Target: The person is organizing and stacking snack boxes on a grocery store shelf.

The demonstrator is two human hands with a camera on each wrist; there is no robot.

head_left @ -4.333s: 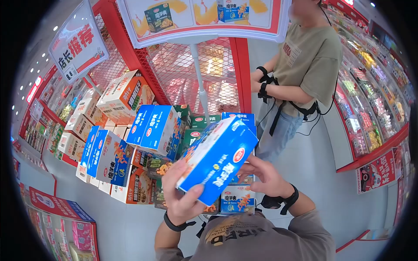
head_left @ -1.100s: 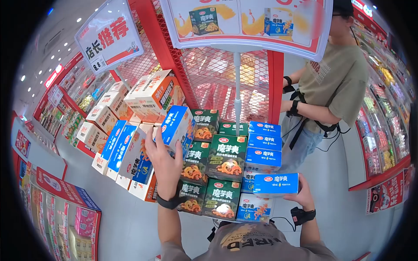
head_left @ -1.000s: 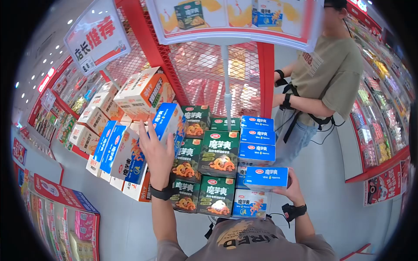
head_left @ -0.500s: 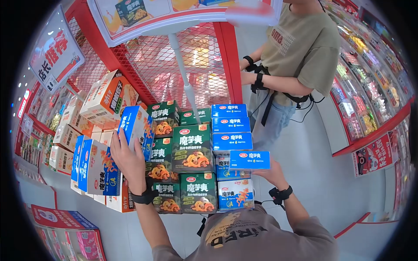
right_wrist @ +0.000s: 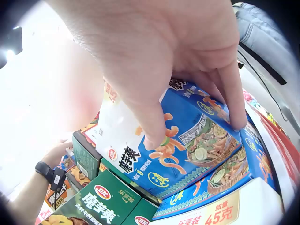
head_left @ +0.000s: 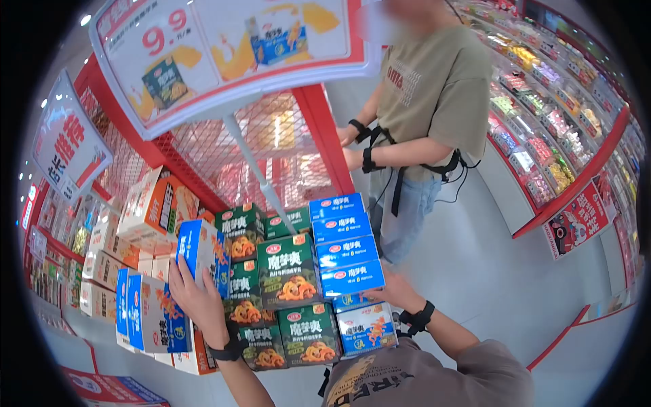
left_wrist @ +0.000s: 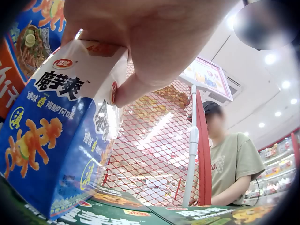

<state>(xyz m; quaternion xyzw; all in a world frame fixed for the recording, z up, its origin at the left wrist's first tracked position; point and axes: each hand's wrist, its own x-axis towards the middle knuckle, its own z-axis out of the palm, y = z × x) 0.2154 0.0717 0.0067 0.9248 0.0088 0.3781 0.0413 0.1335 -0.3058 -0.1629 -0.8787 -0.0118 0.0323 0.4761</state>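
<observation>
A blue-and-white box (head_left: pixel 195 245) on the left is gripped by my left hand (head_left: pixel 198 302); in the left wrist view the hand (left_wrist: pixel 159 42) spans the box's top (left_wrist: pixel 51 126), thumb against one side. My right hand (head_left: pixel 399 288) holds another blue box (head_left: pixel 352 278) at the near end of a row of blue boxes (head_left: pixel 346 249). The right wrist view shows its thumb and fingers around that box (right_wrist: pixel 176 140), which rests against another blue box below. Green boxes (head_left: pixel 288 271) stand between the two hands.
Blue boxes (head_left: pixel 157 312) and orange-and-white boxes (head_left: pixel 159 203) are stacked at the left. A price sign (head_left: pixel 230 61) on a grey pole rises behind the green boxes, before red mesh (head_left: pixel 237 149). Another person (head_left: pixel 441 95) stands beyond, near candy shelves (head_left: pixel 549 129).
My right hand has brought its blue box up against the row of blue boxes. My left hand remains at its box. The head view has shifted, with the signs now lower and further left.
</observation>
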